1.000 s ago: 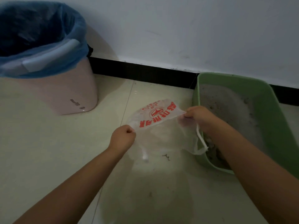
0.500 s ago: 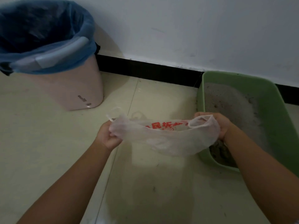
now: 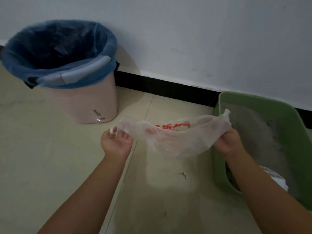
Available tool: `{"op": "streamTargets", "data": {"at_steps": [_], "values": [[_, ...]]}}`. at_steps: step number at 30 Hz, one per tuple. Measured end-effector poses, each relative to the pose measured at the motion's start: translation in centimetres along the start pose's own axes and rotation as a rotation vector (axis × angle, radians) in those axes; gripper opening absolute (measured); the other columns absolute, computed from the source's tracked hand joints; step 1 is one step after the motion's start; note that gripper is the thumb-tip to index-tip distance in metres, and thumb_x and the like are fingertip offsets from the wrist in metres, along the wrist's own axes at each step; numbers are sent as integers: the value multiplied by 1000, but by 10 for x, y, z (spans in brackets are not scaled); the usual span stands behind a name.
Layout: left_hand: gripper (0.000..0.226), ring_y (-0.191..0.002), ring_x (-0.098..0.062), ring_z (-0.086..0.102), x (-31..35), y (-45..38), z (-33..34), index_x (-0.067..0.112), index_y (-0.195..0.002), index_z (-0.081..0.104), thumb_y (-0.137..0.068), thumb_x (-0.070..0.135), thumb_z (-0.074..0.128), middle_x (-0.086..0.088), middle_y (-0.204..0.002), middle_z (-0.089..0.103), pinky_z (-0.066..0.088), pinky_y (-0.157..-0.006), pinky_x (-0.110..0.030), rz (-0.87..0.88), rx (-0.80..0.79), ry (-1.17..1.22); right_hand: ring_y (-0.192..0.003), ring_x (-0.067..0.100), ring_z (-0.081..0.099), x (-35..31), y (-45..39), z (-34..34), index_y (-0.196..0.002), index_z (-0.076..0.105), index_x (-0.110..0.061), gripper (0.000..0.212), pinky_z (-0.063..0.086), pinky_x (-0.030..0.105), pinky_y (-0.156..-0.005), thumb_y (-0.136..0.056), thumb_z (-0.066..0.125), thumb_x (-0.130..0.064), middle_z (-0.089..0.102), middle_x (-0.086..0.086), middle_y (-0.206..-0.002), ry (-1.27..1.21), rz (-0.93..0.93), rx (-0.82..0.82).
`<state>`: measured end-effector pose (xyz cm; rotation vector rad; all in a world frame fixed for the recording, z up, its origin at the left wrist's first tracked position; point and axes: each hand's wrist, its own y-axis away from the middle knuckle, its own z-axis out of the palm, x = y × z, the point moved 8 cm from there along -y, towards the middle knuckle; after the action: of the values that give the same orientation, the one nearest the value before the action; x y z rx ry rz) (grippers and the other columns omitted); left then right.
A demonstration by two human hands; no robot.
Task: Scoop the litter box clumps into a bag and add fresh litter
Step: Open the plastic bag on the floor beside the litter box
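A thin translucent plastic bag (image 3: 170,137) with red print is stretched between my hands above the floor. My left hand (image 3: 116,142) pinches its left edge with the fingertips, palm up. My right hand (image 3: 228,141) grips the right edge in a fist, right over the near left rim of the green litter box (image 3: 287,119). Grey litter (image 3: 256,130) with dark specks fills the box. A white object (image 3: 276,178) lies in the box beside my right forearm, partly hidden.
A pink bin (image 3: 94,102) lined with a blue bag (image 3: 57,48) stands at the left against the white wall. A black skirting strip (image 3: 165,88) runs along the wall's foot. A small dark scrap (image 3: 184,175) lies on the tiled floor.
Both hands have pulled the bag wider apart and turned its mouth upward. The view has pulled back, so the bin and box show more fully.
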<state>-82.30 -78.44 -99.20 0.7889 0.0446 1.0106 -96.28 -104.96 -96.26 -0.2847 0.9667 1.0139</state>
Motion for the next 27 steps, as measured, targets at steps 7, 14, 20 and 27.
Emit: {"op": "streamTargets", "data": {"at_steps": [7,14,20,27], "values": [[60,-114,-26,50,-52,41,-35,14,-129,46,-87,56,48,-9,-126,49,40,-93,-39,-251,259,-783,-64,24,71,39,10,24,-49,63,-6,52,58,37,-58,-5,90,-13,71,13,-68,-11,180,-89],[48,-101,-25,52,-97,45,-32,23,-113,51,-86,61,43,-5,-109,54,44,-91,-44,-506,75,-865,-61,15,72,48,37,41,-29,54,-15,42,56,25,-47,-14,92,-24,73,4,-61,79,220,-201],[43,-68,-26,58,-83,24,-28,-4,-118,50,-76,-5,43,-18,-103,60,49,-48,-25,-288,113,-891,-38,9,58,38,44,24,-30,60,-16,28,45,11,-41,-20,83,-4,58,1,-37,261,284,-165],[32,-52,-18,50,-66,16,-7,6,-63,41,-88,-4,22,-7,-61,48,45,-62,-31,-302,49,-575,-68,6,54,44,46,-13,-84,66,-4,28,44,12,-55,-91,41,8,64,-9,-67,1271,562,-165]]}}
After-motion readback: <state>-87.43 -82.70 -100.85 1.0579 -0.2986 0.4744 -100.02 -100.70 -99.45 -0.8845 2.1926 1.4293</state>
